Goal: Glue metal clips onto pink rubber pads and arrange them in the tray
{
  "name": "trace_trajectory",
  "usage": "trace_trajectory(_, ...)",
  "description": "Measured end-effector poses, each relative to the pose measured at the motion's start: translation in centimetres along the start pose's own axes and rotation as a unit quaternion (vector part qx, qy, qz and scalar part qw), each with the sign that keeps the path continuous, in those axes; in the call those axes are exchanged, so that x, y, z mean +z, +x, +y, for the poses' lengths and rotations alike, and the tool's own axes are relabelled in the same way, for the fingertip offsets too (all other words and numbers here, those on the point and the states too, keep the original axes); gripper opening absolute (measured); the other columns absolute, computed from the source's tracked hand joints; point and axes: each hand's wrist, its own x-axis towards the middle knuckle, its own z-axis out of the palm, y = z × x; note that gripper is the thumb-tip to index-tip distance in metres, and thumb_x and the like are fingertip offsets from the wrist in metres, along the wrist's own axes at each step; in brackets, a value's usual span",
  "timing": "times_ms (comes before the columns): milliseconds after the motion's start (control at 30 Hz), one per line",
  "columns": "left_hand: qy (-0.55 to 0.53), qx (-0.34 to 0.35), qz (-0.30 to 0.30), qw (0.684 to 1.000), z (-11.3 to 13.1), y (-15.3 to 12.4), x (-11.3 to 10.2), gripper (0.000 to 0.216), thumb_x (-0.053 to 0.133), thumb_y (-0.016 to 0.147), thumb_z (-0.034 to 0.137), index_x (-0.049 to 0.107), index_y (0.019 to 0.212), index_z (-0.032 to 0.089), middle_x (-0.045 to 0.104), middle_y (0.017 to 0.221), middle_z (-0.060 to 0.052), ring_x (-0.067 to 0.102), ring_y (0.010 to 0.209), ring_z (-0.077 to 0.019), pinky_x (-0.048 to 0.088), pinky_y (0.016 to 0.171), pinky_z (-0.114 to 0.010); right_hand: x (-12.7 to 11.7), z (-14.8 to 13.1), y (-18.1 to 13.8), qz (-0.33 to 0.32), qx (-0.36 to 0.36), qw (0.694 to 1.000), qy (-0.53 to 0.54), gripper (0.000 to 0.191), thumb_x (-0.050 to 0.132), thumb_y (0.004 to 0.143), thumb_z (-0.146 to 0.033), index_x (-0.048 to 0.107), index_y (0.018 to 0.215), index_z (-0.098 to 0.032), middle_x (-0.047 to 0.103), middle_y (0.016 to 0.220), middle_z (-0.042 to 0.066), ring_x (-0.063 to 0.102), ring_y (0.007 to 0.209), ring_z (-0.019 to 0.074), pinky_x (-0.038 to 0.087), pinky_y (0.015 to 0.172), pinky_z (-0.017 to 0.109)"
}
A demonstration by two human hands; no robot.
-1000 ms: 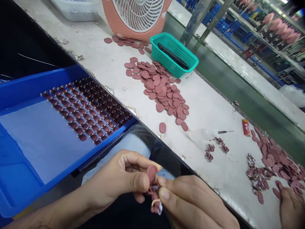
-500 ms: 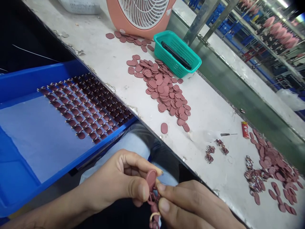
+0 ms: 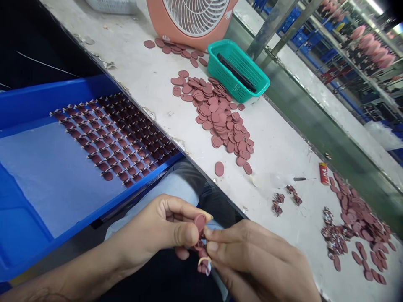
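Note:
My left hand (image 3: 157, 235) pinches a dusky-pink oval rubber tag (image 3: 200, 223) between thumb and fingers. Small linked parts hang below the tag, with a pale loop (image 3: 204, 261) at their lower end. My right hand (image 3: 252, 260) meets them from the right, its thumb and forefinger pinched on the parts just under the tag. The fingers hide how the pieces join. A blue tray (image 3: 78, 94) lies to the left, holding neat rows of finished tags (image 3: 116, 142). A loose heap of oval tags (image 3: 217, 117) lies on the white table (image 3: 277, 142).
Beyond the heap stand a green plastic basket (image 3: 237, 67) and a pink fan (image 3: 189, 21). Further right lie a small red can (image 3: 324, 173), a pointed tool (image 3: 302, 179), small tangled clusters (image 3: 277, 204) and a second heap of tags (image 3: 355, 218). My knee lies below the table edge.
A co-worker's hand at the lower right of the oldest frame has gone. My right hand has risen slightly toward the tag, and the view has drifted a little.

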Motion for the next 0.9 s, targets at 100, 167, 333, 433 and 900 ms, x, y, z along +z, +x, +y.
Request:
trace_trajectory(100, 0.006, -0.005, 0.036, 0.999, -0.4, 0.3, -0.3, 0.045, 0.091, 0.065, 0.057, 0.077, 0.07, 0.015, 0.071, 0.061, -0.003, 0.061, 0.053, -0.0113, 0.045, 0.049, -0.017, 0.2, 0.5, 0.7, -0.001, 0.025, 0.999, 0.034, 0.021, 0.075, 0.084, -0.002, 0.07, 0.097, -0.017, 0.08, 0.089, 0.001, 0.076, 0.077, 0.0124, 0.062, 0.072, 0.019)
trace_trajectory(167, -0.009, -0.004, 0.054, 0.998, -0.7, 0.6, -0.6, 0.045, 0.09, 0.067, 0.057, 0.076, 0.07, 0.014, 0.067, 0.06, -0.002, 0.057, 0.053, -0.0097, 0.043, 0.048, -0.016, 0.4, 0.8, 1.0, 0.0, 0.063, 0.997, 0.039, 0.019, 0.075, 0.084, -0.003, 0.07, 0.094, -0.019, 0.08, 0.087, -0.001, 0.076, 0.076, 0.0113, 0.061, 0.072, 0.018)
trace_trajectory(333, -0.06, 0.0, 0.061, 0.996, -1.3, 0.9, -0.9, 0.041, 0.092, 0.066, 0.052, 0.077, 0.074, 0.014, 0.066, 0.067, -0.002, 0.058, 0.06, -0.0099, 0.045, 0.05, -0.014, 0.3, 1.5, 1.4, -0.037, 0.149, 0.986, 0.067, 0.013, 0.075, 0.087, -0.009, 0.072, 0.089, -0.022, 0.079, 0.087, -0.003, 0.075, 0.076, 0.0116, 0.059, 0.072, 0.021)
trace_trajectory(433, -0.064, -0.005, 0.06, 0.996, -1.2, 0.9, -0.6, 0.042, 0.093, 0.066, 0.051, 0.075, 0.069, 0.013, 0.066, 0.068, -0.003, 0.058, 0.061, -0.0093, 0.046, 0.051, -0.012, 0.1, 1.7, 1.5, -0.049, 0.163, 0.982, 0.085, 0.01, 0.075, 0.088, -0.013, 0.073, 0.09, -0.022, 0.08, 0.087, -0.002, 0.075, 0.077, 0.0126, 0.058, 0.071, 0.023)
trace_trajectory(900, -0.115, -0.028, 0.085, 0.989, -1.3, 0.9, -0.4, 0.039, 0.095, 0.063, 0.046, 0.079, 0.079, 0.014, 0.067, 0.07, -0.003, 0.062, 0.062, -0.01, 0.05, 0.046, -0.011, -0.2, 1.7, 1.5, -0.037, 0.138, 0.99, 0.016, 0.011, 0.071, 0.092, -0.015, 0.074, 0.099, -0.024, 0.079, 0.09, -0.004, 0.074, 0.08, 0.0114, 0.056, 0.073, 0.022)
